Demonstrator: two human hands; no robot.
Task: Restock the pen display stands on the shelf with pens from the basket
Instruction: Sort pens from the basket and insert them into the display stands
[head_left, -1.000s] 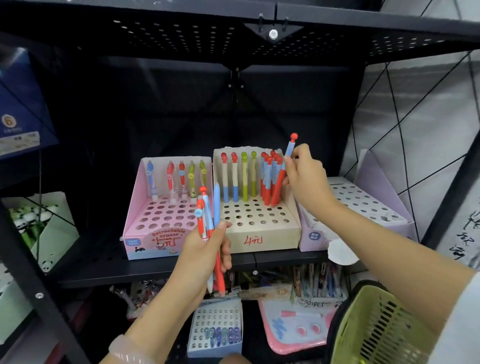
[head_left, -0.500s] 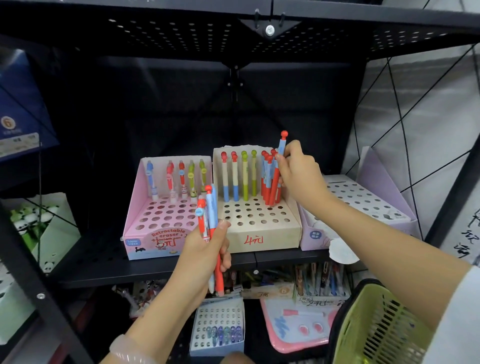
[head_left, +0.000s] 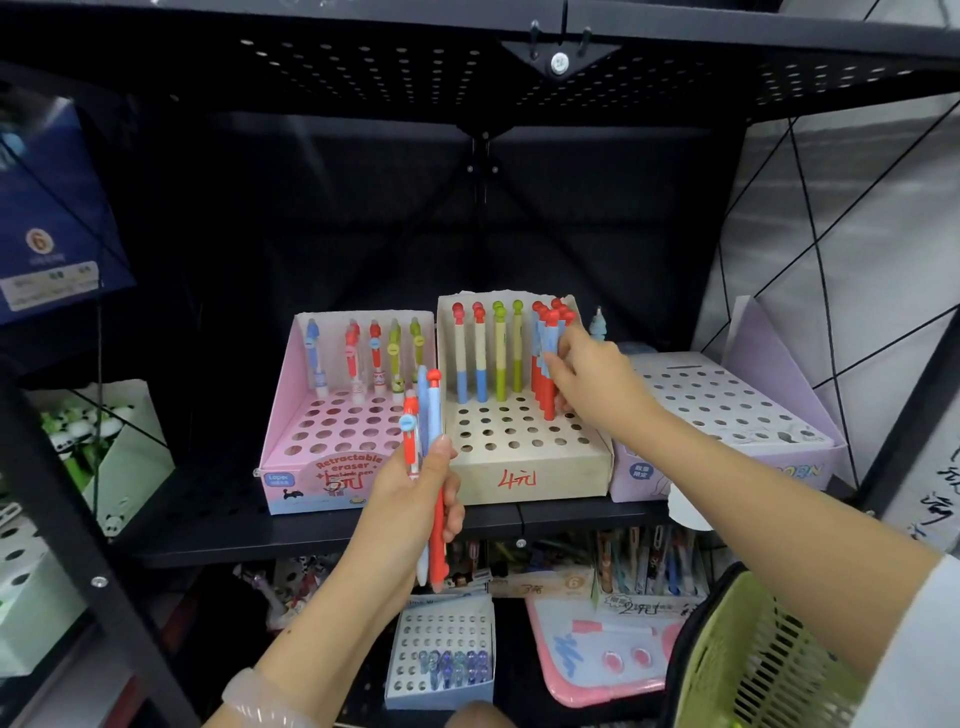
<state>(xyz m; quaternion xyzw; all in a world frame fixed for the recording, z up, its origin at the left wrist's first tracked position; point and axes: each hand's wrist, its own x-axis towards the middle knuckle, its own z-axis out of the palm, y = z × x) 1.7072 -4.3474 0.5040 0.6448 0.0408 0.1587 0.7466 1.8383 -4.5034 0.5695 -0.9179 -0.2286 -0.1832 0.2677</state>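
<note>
My left hand (head_left: 415, 499) grips a small bunch of pens (head_left: 430, 431), red and pale blue, upright in front of the shelf edge. My right hand (head_left: 592, 379) pinches a red-and-blue pen (head_left: 549, 374) that stands in a hole at the right side of the beige display stand (head_left: 524, 467), among other red pens. Blue and green pens fill that stand's back row. The pink display stand (head_left: 311, 452) to its left holds a back row of pens and many bare holes. The green basket (head_left: 753, 670) sits at the lower right.
A lilac stand (head_left: 727, 395) with holes stands right of the beige one. The black perforated shelf (head_left: 218, 509) carries all three stands, with another shelf close overhead. Below are a small stand with blue pens (head_left: 441, 654) and a pink board (head_left: 597, 649).
My right hand has lowered the red-and-blue pen from above the stand down into a hole among the red pens. My left hand has barely moved with its bunch.
</note>
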